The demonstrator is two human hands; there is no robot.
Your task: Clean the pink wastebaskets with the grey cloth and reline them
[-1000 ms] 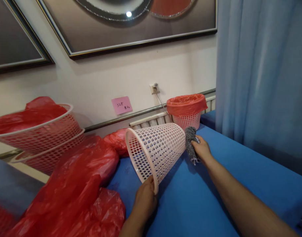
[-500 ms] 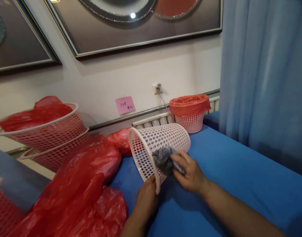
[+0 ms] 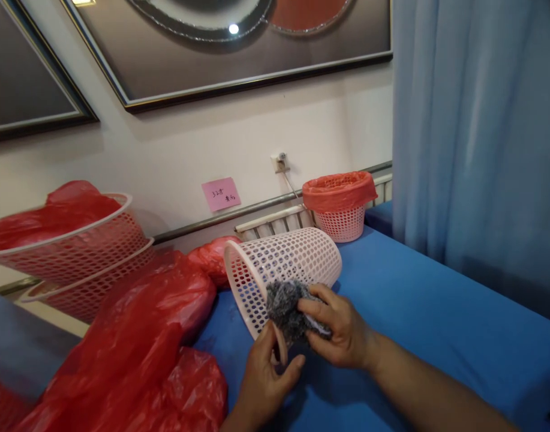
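Note:
A pale pink perforated plastic wastebasket [image 3: 297,255] lies on its side on the blue-covered bed [image 3: 405,300], its mouth facing left and toward me. My left hand [image 3: 266,372] is at the near edge of its rim, fingers behind the rim and thumb out to the right. In my right hand [image 3: 337,327] is a bunched grey fuzzy cloth [image 3: 288,306], pressed against the outside of the basket close to the rim. The cloth covers part of the rim and some of the holes.
Red plastic bags [image 3: 153,336] heap at the left. Behind them stand stacked pink baskets [image 3: 99,240] with red plastic inside. A red-lined basket [image 3: 340,207] stands at the far end, near the wall. A blue curtain [image 3: 472,132] hangs at right.
My right hand has brought the cloth down and slightly left along the basket's rim. My left hand has turned, its thumb now spread out. The view has shifted slightly.

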